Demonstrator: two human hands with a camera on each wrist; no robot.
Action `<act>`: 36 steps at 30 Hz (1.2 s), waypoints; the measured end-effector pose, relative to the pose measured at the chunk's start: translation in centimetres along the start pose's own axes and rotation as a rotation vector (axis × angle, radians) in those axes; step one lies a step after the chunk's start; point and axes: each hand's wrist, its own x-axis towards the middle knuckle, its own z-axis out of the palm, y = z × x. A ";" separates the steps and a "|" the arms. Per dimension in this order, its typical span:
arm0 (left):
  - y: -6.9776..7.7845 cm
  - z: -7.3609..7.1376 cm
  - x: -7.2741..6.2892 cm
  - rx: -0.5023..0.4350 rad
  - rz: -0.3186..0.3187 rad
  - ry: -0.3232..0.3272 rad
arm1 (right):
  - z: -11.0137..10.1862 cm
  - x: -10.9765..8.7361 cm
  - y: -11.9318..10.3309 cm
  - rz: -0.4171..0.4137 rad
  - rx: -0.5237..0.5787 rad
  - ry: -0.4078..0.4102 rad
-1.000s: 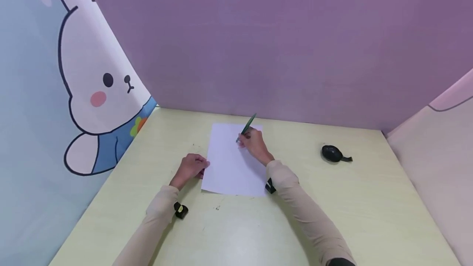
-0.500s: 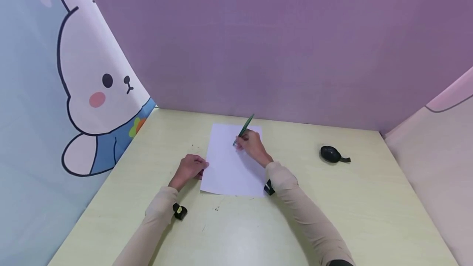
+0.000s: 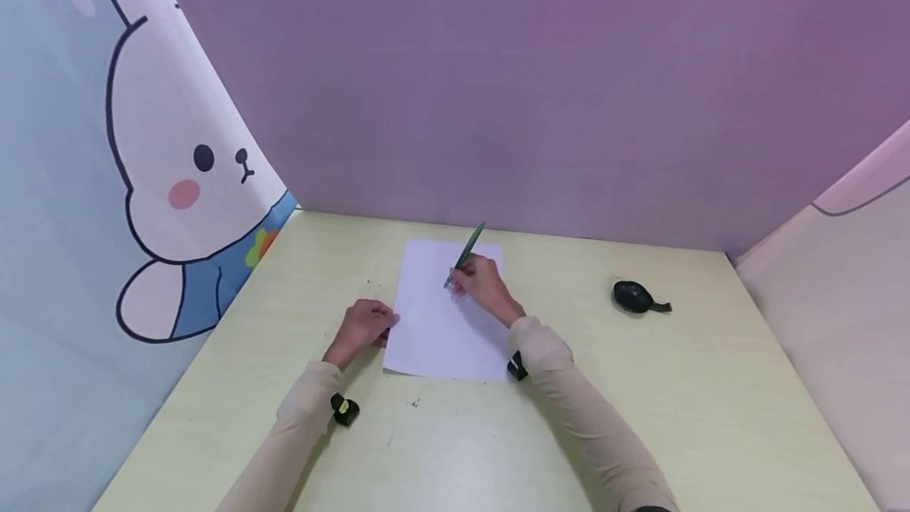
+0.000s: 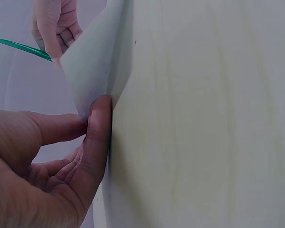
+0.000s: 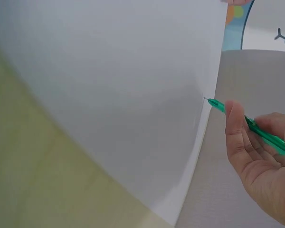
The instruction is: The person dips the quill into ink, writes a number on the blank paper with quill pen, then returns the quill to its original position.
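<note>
A white sheet of paper (image 3: 426,342) lies on the table in front of me, longer side pointing away. My left hand (image 3: 364,325) is at its left edge; in the left wrist view, the thumb and forefinger pinch that edge, and the paper (image 4: 92,64) bends up there. Over the upper middle of the sheet, my right hand (image 3: 487,284) holds a green pen (image 3: 471,245) between thumb and fingers, slanting up and away to the right. In the right wrist view the tip of the pen (image 5: 215,104) meets the paper's surface.
To the right on the pale wood-look table (image 3: 711,385) lies a black rounded object with a short tail (image 3: 633,297). A purple wall (image 3: 498,101) rises behind the table, and a rabbit-print panel (image 3: 178,180) stands at the left. Small dark marks (image 3: 415,403) dot the tabletop.
My right hand has brought the pen a little toward me and to the left across the paper. The left hand keeps its pinch on the edge. The head view has shifted slightly.
</note>
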 end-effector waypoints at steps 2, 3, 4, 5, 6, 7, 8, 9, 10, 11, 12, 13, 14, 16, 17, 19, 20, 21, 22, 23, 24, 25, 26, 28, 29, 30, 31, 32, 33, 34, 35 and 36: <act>-0.2 0.1 -0.1 0.001 0.001 -0.001 | 0.1 -0.1 0.2 -0.003 -0.004 -0.003; -0.2 0.1 -0.1 0.000 0.001 0.000 | 0.1 -0.3 0.2 -0.004 -0.004 -0.004; -0.3 0.2 -0.2 -0.002 -0.002 0.000 | 0.2 -0.4 0.2 -0.006 -0.004 -0.006; -0.3 0.2 -0.2 -0.005 -0.003 0.000 | 0.3 -0.5 0.2 -0.008 -0.003 -0.007; -0.4 0.2 -0.2 -0.006 -0.003 0.001 | 0.3 -0.6 0.2 -0.009 -0.003 -0.010; -0.4 0.2 -0.2 -0.006 -0.004 0.002 | 0.3 -0.6 0.2 -0.009 -0.003 -0.012; -0.4 0.1 -0.2 -0.006 -0.008 0.005 | 0.4 -0.7 0.1 -0.009 -0.003 -0.014; -0.4 0.1 -0.3 -0.006 -0.007 0.005 | 0.4 -0.7 0.1 -0.011 -0.001 -0.016; -0.4 0.1 -0.3 -0.004 -0.007 0.006 | 0.4 -0.7 0.1 -0.010 -0.002 -0.018; -0.4 0.1 -0.3 -0.003 -0.008 0.006 | 0.4 -0.7 0.1 -0.011 -0.004 -0.020; -0.4 0.0 -0.3 -0.002 -0.010 0.007 | 0.4 -0.7 0.1 -0.013 -0.007 -0.022; -0.3 0.0 -0.3 0.001 -0.009 0.006 | 0.4 -0.8 0.1 -0.014 -0.010 -0.024; -0.3 0.0 -0.3 0.005 -0.011 0.003 | 0.4 -0.8 0.1 -0.016 -0.012 -0.027; -0.1 0.0 -0.3 0.004 -0.017 0.001 | 0.3 -0.9 0.0 -0.016 -0.018 -0.029; -0.1 0.0 -0.3 0.002 -0.018 0.000 | 0.3 -0.9 0.0 -0.017 -0.020 -0.029; 0.1 0.0 -0.2 0.002 -0.014 0.000 | 0.2 -1.0 -0.1 -0.018 -0.019 -0.028; 0.2 -0.1 -0.1 -0.001 -0.014 0.002 | 0.2 -1.0 -0.2 -0.018 -0.018 -0.027; 0.2 -0.1 -0.1 -0.002 -0.013 0.005 | 0.1 -1.0 -0.2 -0.019 -0.019 -0.025; 0.3 -0.1 0.0 -0.001 -0.009 0.006 | 0.1 -1.0 -0.3 -0.019 -0.019 -0.023; 0.3 -0.1 0.0 0.000 -0.003 0.006 | 0.1 -1.1 -0.4 -0.019 -0.020 -0.022; 0.3 -0.1 0.1 0.002 -0.003 0.008 | 0.0 -1.1 -0.4 -0.021 -0.021 -0.022; 0.4 -0.1 0.1 0.000 -0.005 0.010 | 0.0 -1.1 -0.5 -0.022 -0.023 -0.023; 0.4 -0.1 0.1 0.000 -0.006 0.011 | 0.0 -1.2 -0.5 -0.023 -0.025 -0.026; 0.4 -0.1 0.1 0.000 -0.007 0.009 | 0.0 -1.4 -0.5 -0.026 -0.028 -0.032; 0.4 -0.1 0.1 -0.003 -0.012 0.011 | 0.0 -1.5 -0.6 -0.028 -0.027 -0.036; 0.3 -0.1 0.1 -0.005 -0.017 0.013 | 0.0 -1.6 -0.6 -0.029 -0.026 -0.040; 0.3 -0.1 0.1 -0.005 -0.017 0.011 | 0.1 -1.6 -0.6 -0.030 -0.025 -0.043; 0.2 -0.1 0.0 -0.005 -0.018 0.009 | 0.1 -1.7 -0.6 -0.030 -0.024 -0.045; 0.2 -0.1 0.0 -0.006 -0.020 0.007 | 0.1 -1.8 -0.6 -0.031 -0.024 -0.046; 0.2 -0.1 -0.1 -0.009 -0.021 0.006 | 0.1 -1.8 -0.6 -0.031 -0.023 -0.047; 0.2 -0.1 -0.1 -0.012 -0.023 0.005 | 0.1 -1.9 -0.6 -0.030 -0.023 -0.047; 0.2 -0.2 -0.1 -0.013 -0.022 0.002 | 0.1 -1.9 -0.6 -0.029 -0.024 -0.048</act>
